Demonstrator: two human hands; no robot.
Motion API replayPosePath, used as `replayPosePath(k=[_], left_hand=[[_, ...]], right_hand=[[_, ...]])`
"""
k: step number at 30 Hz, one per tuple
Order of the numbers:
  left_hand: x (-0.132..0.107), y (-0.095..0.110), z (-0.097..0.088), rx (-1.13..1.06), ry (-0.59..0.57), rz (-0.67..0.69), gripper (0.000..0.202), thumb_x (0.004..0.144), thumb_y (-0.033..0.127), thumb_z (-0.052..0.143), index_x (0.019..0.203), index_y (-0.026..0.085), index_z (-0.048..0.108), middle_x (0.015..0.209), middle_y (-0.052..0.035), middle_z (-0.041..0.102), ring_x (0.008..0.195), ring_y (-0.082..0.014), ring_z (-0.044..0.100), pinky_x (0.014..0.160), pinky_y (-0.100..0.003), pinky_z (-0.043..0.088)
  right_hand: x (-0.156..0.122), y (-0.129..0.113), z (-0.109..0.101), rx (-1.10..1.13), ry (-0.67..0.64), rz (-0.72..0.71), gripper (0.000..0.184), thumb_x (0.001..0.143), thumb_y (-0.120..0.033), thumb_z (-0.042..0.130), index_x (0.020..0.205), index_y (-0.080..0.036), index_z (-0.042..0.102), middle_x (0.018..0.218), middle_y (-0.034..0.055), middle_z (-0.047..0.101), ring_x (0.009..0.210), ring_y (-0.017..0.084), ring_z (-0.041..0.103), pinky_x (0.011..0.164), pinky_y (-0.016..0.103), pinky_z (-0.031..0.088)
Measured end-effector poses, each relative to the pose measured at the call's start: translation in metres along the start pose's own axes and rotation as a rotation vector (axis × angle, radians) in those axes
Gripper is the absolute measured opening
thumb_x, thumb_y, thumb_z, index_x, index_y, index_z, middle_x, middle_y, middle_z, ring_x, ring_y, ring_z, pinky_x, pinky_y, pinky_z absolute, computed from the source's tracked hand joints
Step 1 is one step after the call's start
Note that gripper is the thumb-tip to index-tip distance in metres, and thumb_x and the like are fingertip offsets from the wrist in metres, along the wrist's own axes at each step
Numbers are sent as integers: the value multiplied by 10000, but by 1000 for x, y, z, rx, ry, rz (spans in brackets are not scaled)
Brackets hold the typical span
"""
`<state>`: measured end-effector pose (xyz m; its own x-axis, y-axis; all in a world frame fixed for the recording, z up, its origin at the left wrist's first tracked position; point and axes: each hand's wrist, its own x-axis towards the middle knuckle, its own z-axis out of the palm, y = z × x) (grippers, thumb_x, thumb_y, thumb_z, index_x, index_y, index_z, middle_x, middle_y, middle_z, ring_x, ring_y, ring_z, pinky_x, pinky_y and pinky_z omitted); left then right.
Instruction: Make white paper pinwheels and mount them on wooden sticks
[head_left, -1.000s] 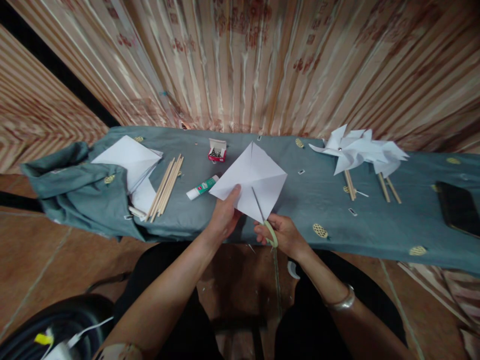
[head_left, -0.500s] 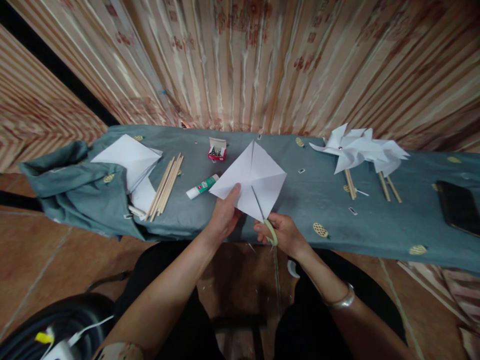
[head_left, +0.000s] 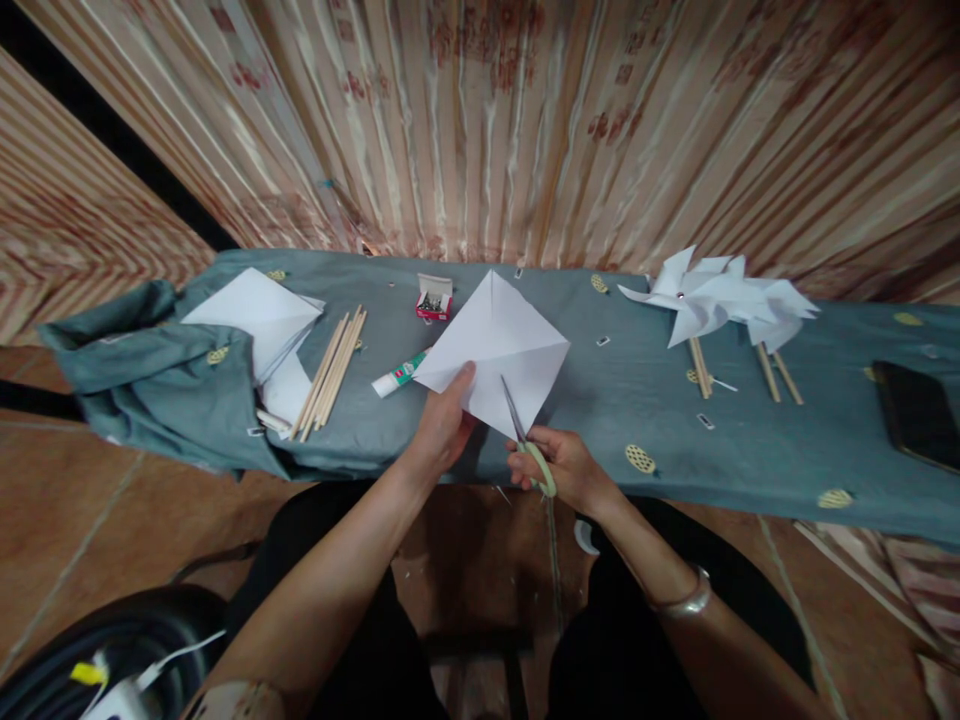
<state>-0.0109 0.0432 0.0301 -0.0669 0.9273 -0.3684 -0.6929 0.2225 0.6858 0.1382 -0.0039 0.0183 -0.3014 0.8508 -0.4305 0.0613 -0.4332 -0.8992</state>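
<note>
Between my hands is a square sheet of white paper, turned corner-down, with fold creases and a slit at its top corner. My left hand pinches its lower left edge, thumb on top and fingers hidden beneath. My right hand grips scissors with pale green handles. The scissor blades lie at the paper's lower corner, pointing toward its middle. Just behind the paper's left corner rests a green and white glue stick, partly covered. An open red box of small metal pins stands beyond it.
Wooden sticks and stacked white paper lie at the left of the cloth-covered table. White paper pinwheels on sticks rest at the right, near a black phone. A pleated curtain hangs behind.
The paper has shifted slightly left and up in my left hand. The scissors have drawn back a little, with more of the blades now showing over the paper.
</note>
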Motion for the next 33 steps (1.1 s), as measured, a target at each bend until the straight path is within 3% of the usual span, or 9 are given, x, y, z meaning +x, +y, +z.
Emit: replayPosePath(k=[5,9,11,14,18,20,26,33], left_hand=[[7,8,-2,-10,39,8,334,799,152,655,1131,168,631,941,-40,731,775,-154,676,739,-254,559],[10,16,-5,-8,70,12,363,779,149,681,1134,173,615,971,-57,732,839,-185,691,800,-298,570],[9,18,-8,9,67,18,377,768,137,685,1137,170,611,981,-62,731,858,-193,694,819,-311,570],[8,18,-12,72,35,8,348,757,119,675,1101,147,633,965,-72,734,857,-197,696,824,-311,565],[5,14,-17,174,-13,-48,296,733,120,672,1029,121,670,910,-82,744,846,-213,698,805,-323,564],[4,11,-18,216,-35,-83,285,713,131,687,998,117,681,903,-87,747,836,-220,698,795,-331,561],[-1,4,-21,296,-86,-132,269,631,183,768,887,121,717,894,-97,755,841,-240,693,793,-335,535],[0,5,-21,323,-95,-136,218,664,245,769,838,121,725,851,-93,754,768,-223,686,764,-313,526]], right_hand=[[-10,-10,-14,-117,-166,21,401,663,-539,738,768,-169,627,576,-14,632,500,85,556,470,189,414],[-24,-24,-33,-176,-318,130,436,618,-564,758,750,-167,634,564,-11,629,479,89,536,456,200,405],[-28,-27,-43,-156,-327,113,485,595,-603,755,777,-165,650,562,-4,632,472,99,530,445,211,396],[-27,-26,-56,-50,-111,-40,545,582,-641,743,844,-168,669,576,6,641,460,103,512,425,221,372],[-12,-22,-67,43,516,-298,455,563,-540,795,829,-201,650,636,1,662,503,114,547,463,235,409],[-4,-21,-69,-7,677,-364,460,524,-477,832,846,-209,644,661,-4,675,552,131,585,522,254,456],[6,-10,-63,-176,543,-352,556,532,-488,822,969,-198,639,781,35,723,705,187,666,633,291,522],[15,6,-62,-278,470,-286,458,597,-415,779,981,-197,657,802,58,743,689,200,685,637,298,539]])
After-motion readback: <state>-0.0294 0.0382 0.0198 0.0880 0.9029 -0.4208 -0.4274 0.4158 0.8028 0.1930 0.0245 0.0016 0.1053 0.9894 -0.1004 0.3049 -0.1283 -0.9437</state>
